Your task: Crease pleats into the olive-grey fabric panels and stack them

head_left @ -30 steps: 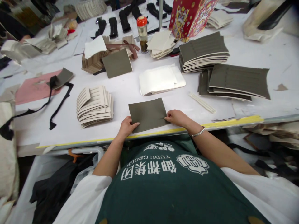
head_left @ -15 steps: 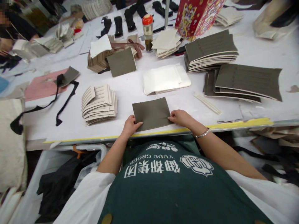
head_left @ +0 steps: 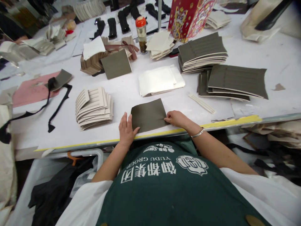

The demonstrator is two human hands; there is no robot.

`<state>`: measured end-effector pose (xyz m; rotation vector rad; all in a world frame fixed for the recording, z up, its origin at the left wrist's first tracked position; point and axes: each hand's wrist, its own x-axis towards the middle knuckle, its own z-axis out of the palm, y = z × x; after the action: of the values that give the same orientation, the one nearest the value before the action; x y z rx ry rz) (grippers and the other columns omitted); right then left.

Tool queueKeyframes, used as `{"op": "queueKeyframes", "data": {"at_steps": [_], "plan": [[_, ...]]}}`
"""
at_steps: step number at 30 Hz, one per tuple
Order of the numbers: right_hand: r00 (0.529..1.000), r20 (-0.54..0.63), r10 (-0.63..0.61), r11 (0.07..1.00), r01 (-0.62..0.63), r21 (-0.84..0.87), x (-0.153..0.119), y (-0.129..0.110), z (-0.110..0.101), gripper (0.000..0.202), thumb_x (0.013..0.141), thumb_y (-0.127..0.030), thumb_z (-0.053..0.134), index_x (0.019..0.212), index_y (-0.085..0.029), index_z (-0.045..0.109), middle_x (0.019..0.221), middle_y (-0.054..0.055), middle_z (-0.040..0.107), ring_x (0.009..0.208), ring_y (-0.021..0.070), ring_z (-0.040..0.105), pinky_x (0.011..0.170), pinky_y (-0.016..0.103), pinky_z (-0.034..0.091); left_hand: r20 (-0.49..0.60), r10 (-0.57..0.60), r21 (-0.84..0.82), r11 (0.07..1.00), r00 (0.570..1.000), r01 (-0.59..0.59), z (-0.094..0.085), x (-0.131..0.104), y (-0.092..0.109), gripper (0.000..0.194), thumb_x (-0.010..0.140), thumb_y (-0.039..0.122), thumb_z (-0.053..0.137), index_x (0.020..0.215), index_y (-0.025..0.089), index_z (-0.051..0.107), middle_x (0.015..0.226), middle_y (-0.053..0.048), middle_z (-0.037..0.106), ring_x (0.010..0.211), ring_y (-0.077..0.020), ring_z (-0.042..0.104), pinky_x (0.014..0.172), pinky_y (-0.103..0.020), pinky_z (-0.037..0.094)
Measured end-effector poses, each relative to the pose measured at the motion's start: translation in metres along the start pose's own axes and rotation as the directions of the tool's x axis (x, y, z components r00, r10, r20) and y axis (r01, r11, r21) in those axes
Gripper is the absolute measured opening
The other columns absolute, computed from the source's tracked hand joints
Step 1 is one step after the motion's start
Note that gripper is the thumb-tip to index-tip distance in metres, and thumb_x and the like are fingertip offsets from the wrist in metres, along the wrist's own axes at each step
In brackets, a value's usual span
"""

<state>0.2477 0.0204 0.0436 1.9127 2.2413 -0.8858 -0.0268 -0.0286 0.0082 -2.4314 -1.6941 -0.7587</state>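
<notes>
Pinching a grey panel (head_left: 149, 114) near pale strips (head_left: 201, 103), the right grip (head_left: 176, 118) faces a splayed left grip (head_left: 127, 133) near beige cards (head_left: 95, 111)

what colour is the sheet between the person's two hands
The sheet is dark olive-grey, seen best in the head view.

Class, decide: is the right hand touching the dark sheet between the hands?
Touching: the head view shows the right hand pinching the right edge of the dark sheet.

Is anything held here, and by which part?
The gray panel: the right hand pinches its right edge, near the lower corner. The left hand is open at its left edge.
</notes>
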Motion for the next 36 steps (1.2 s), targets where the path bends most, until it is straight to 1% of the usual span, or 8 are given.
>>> {"op": "queueKeyframes", "data": {"at_steps": [3, 6, 9, 11, 18, 25, 31, 36], "plan": [[1.000, 0.000, 0.001, 1.000, -0.001, -0.008, -0.001, -0.001, -0.001, 0.021, 0.079, -0.032, 0.050, 0.076, -0.016, 0.064, 0.064, 0.004, 0.064, 0.063, 0.0148, 0.056, 0.056, 0.023, 0.031, 0.063, 0.232, 0.099, 0.966, 0.971, -0.237, -0.005, -0.004, 0.012, 0.045, 0.085, 0.022, 0.048, 0.130, 0.023, 0.040, 0.132, -0.014, 0.044, 0.124, -0.0283, 0.035, 0.099, -0.047, 0.028], [1.000, -0.005, 0.000, 1.000, 0.000, -0.005, 0.000, -0.001, -0.001, 0.022, 0.080, -0.033, 0.049, 0.076, -0.016, 0.064, 0.065, 0.005, 0.064, 0.063, 0.0147, 0.056, 0.056, 0.023, 0.031, 0.324, 0.446, 0.042, 0.874, 0.834, -0.484, -0.010, 0.001, 0.020, 0.041, 0.087, 0.014, 0.040, 0.127, 0.024, 0.046, 0.117, -0.010, 0.057, 0.105, -0.0228, 0.050, 0.087, -0.037, 0.037], [1.000, -0.017, -0.009, 1.000, 0.009, -0.024, 0.001, 0.001, 0.001, 0.023, 0.080, -0.033, 0.049, 0.077, -0.016, 0.064, 0.069, 0.005, 0.065, 0.065, 0.0150, 0.056, 0.056, 0.023, 0.032, 0.517, 0.495, -0.019, 0.822, 0.698, -0.569, -0.015, 0.010, 0.021, 0.041, 0.087, 0.015, 0.040, 0.127, 0.018, 0.047, 0.111, -0.011, 0.058, 0.093, -0.0222, 0.052, 0.076, -0.033, 0.041], [1.000, -0.022, -0.012, 0.999, 0.011, -0.036, 0.002, 0.002, 0.003, 0.022, 0.080, -0.033, 0.049, 0.078, -0.016, 0.064, 0.071, 0.005, 0.066, 0.066, 0.0153, 0.057, 0.056, 0.023, 0.032, 0.552, 0.495, -0.048, 0.822, 0.671, -0.567, -0.016, 0.015, 0.020, 0.040, 0.086, 0.015, 0.040, 0.125, 0.017, 0.048, 0.112, -0.011, 0.057, 0.092, -0.0222, 0.051, 0.075, -0.033, 0.041], [0.999, -0.035, -0.031, 0.999, 0.030, -0.033, 0.004, 0.003, 0.002, 0.022, 0.080, -0.032, 0.050, 0.078, -0.016, 0.064, 0.069, 0.005, 0.066, 0.066, 0.0149, 0.058, 0.057, 0.022, 0.033, 0.374, 0.357, -0.127, 0.934, 0.856, -0.334, 0.018, 0.028, 0.047, 0.044, 0.084, 0.007, 0.034, 0.125, 0.015, 0.047, 0.108, -0.010, 0.056, 0.095, -0.0192, 0.048, 0.085, -0.031, 0.041], [0.998, 0.001, -0.062, 0.998, 0.062, -0.013, 0.006, 0.003, -0.006, 0.023, 0.079, -0.031, 0.050, 0.076, -0.015, 0.066, 0.064, 0.005, 0.065, 0.063, 0.0145, 0.058, 0.057, 0.022, 0.035, 0.472, 0.540, -0.101, 0.819, 0.697, -0.566, 0.026, 0.045, 0.080, 0.042, 0.085, 0.015, 0.039, 0.126, 0.017, 0.047, 0.113, -0.011, 0.055, 0.090, -0.0234, 0.048, 0.071, -0.034, 0.042], [0.990, 0.117, -0.078, 0.991, 0.065, 0.114, 0.007, 0.006, -0.016, 0.023, 0.078, -0.029, 0.050, 0.073, -0.013, 0.066, 0.054, 0.004, 0.062, 0.053, 0.0120, 0.055, 0.052, 0.020, 0.036, 0.377, 0.490, -0.105, 0.866, 0.786, -0.489, 0.038, 0.046, 0.090, 0.036, 0.087, 0.017, 0.037, 0.118, 0.017, 0.054, 0.109, -0.009, 0.058, 0.084, -0.0201, 0.049, 0.074, -0.033, 0.041], [0.961, 0.238, -0.142, 0.931, 0.048, 0.362, 0.024, 0.016, -0.026, 0.031, 0.081, -0.035, 0.048, 0.069, -0.011, 0.063, 0.062, 0.005, 0.064, 0.048, 0.0084, 0.052, 0.047, 0.018, 0.037, 0.324, 0.533, -0.094, 0.841, 0.782, -0.533, 0.045, 0.048, 0.092, 0.034, 0.087, 0.017, 0.038, 0.115, 0.018, 0.056, 0.105, -0.008, 0.060, 0.080, -0.0197, 0.050, 0.068, -0.032, 0.041]]}}
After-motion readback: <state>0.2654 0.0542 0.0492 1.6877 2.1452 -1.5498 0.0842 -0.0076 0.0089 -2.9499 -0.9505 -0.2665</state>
